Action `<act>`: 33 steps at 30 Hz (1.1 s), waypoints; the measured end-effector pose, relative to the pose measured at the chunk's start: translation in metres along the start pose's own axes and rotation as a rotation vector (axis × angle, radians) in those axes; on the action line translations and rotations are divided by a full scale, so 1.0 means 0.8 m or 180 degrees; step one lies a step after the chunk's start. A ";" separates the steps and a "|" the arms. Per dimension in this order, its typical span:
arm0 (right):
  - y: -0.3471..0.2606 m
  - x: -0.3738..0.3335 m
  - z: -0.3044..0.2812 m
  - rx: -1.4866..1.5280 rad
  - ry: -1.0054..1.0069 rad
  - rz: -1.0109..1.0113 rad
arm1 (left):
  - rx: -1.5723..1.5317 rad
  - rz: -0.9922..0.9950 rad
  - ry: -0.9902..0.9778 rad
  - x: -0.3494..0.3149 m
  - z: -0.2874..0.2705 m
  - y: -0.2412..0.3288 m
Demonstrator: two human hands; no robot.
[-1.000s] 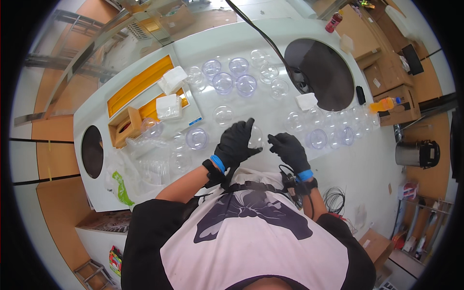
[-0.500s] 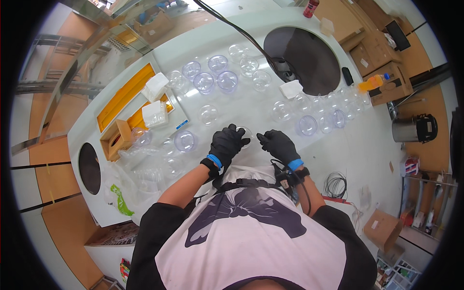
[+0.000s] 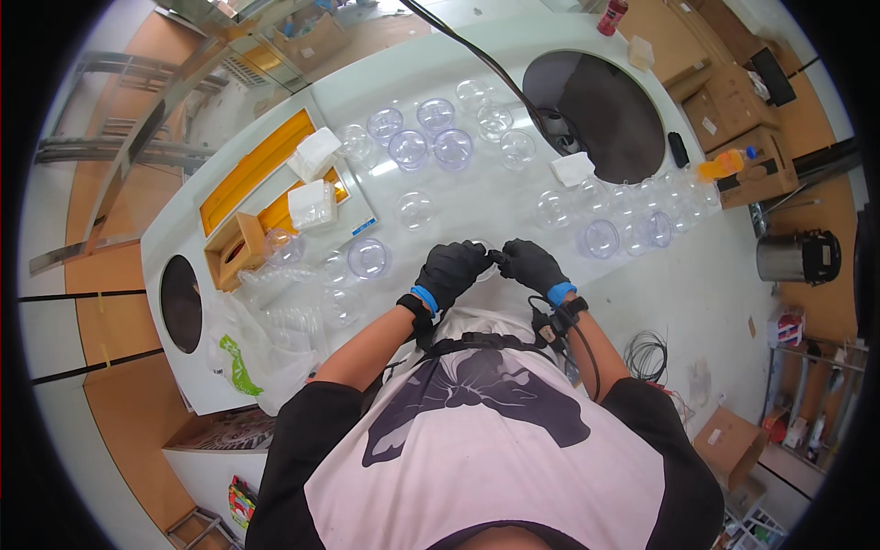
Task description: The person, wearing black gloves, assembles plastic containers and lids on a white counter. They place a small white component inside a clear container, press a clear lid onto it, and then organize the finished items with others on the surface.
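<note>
Grips narrow: L hand [image 3: 452, 273] & R hand [image 3: 534, 269] bunched at clear bowl [image 3: 480, 272], near side of counter [image 3: 490, 197]; can't tell if either holds it. Step prob. two-handed fingertip work; next move calls for light touch.

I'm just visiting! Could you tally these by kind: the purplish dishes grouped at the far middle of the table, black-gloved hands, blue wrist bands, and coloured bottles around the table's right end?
Purplish dishes in that group: 4
Black-gloved hands: 2
Blue wrist bands: 2
Coloured bottles, one red, one orange: 2
Total: 10
</note>
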State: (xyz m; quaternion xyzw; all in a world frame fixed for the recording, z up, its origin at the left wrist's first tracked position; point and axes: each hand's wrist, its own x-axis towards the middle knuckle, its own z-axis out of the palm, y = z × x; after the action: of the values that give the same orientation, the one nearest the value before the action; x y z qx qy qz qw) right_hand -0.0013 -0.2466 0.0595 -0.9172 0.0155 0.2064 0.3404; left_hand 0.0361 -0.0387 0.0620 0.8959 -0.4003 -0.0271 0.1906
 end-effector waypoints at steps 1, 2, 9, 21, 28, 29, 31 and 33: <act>-0.001 0.001 -0.001 0.0022 -0.0008 -0.0039 | 0.0011 -0.0005 0.0003 0.000 0.000 0.002; -0.001 0.002 -0.002 0.0026 -0.0003 -0.0044 | 0.0014 -0.0079 0.0002 0.001 0.001 0.003; -0.010 -0.015 -0.013 0.2785 0.0249 -0.0067 | -0.0583 -0.0540 -0.0234 -0.006 -0.009 -0.007; -0.043 -0.004 -0.045 0.2487 -0.0484 0.0655 | -0.0982 -0.0825 0.0159 -0.034 -0.046 -0.020; -0.046 0.002 -0.030 0.0042 -0.0479 -0.0469 | -0.1084 -0.1010 0.0351 -0.047 -0.048 -0.021; -0.045 0.002 -0.032 0.0039 -0.0495 -0.0486 | -0.1008 -0.0845 0.0364 -0.049 -0.048 -0.020; -0.041 0.002 -0.038 0.0188 -0.0327 -0.0634 | -0.0925 -0.0694 0.0379 -0.050 -0.047 -0.020; -0.020 0.004 -0.034 0.0696 -0.0297 -0.0654 | -0.0590 -0.0387 0.0221 -0.045 -0.044 -0.018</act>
State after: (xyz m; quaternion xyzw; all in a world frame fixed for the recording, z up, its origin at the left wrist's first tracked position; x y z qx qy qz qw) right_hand 0.0145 -0.2512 0.0866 -0.8608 -0.0718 0.2100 0.4580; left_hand 0.0289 0.0079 0.0851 0.8975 -0.3341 -0.0444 0.2844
